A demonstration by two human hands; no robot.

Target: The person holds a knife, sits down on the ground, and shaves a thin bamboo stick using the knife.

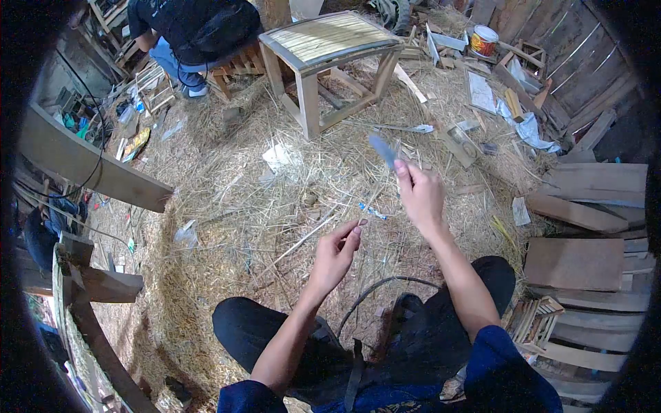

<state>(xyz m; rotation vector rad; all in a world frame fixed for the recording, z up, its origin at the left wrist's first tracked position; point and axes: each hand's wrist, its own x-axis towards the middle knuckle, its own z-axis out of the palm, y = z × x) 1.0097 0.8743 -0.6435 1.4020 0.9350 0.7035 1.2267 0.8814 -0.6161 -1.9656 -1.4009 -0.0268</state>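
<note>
My right hand is closed round the handle of a knife. Its broad grey blade points up and to the left, clear of the floor. Lower and to the left, my left hand pinches a small brownish piece between thumb and fingertips; its kind is too small to make out. The knife and the piece are apart. Below both hands lies a floor strewn with straw and thin shavings, with a blue-and-white wrapper close to my left fingertips.
A wooden stool with a slatted top stands ahead. Behind it to the left, a person in a dark shirt sits. Boards and a small slatted crate lie at right. A paint bucket stands far right; timber beams reach in from the left.
</note>
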